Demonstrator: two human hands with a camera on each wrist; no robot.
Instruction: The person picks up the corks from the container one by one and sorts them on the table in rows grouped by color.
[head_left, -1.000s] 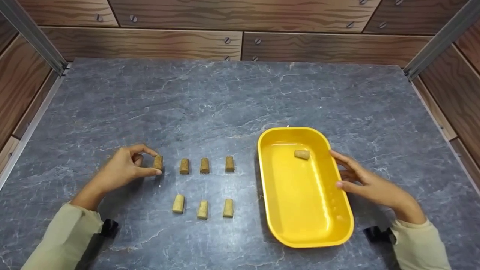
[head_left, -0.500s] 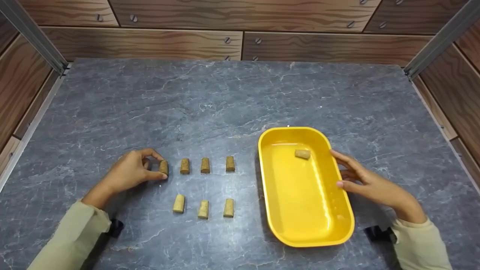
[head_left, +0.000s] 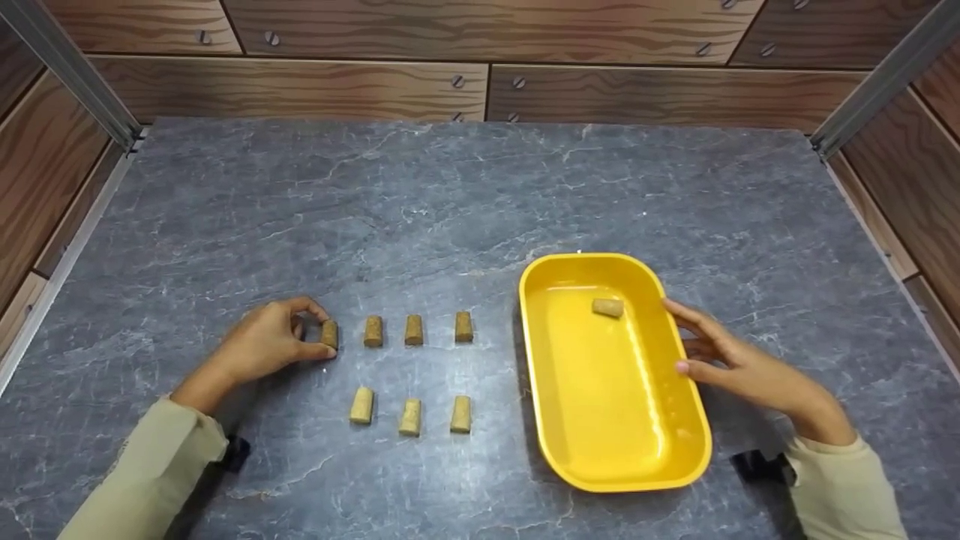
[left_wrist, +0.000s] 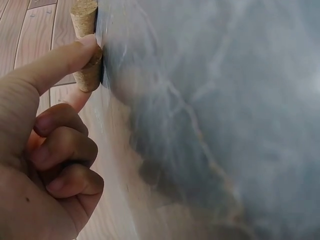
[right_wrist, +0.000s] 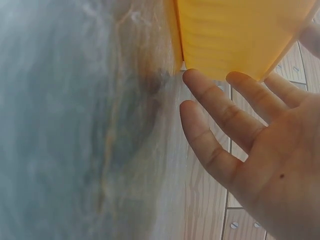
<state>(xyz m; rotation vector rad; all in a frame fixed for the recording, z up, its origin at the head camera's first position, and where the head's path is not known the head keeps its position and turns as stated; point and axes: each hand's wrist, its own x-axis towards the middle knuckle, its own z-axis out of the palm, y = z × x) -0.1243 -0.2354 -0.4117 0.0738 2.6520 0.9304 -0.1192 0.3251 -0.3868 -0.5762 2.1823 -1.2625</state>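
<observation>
My left hand pinches a brown cork between thumb and index finger at the left end of a row. In the left wrist view, that cork stands on the tabletop, and the other fingers are curled into the palm. Three more brown corks, the nearest one just to the right, continue the row. Below them stand three paler corks, the middle one among them. My right hand rests against the right side of a yellow tray, fingers spread and relaxed. One cork lies on its side inside.
The grey marbled tabletop spreads under everything. Wood-patterned panels bound it at the back and sides, with metal rails at the corners. A black strap piece shows by the right sleeve.
My left hand has moved slightly right and toward me with the brown cork, bringing it down at the end of the row. The right hand and tray stay in place.
</observation>
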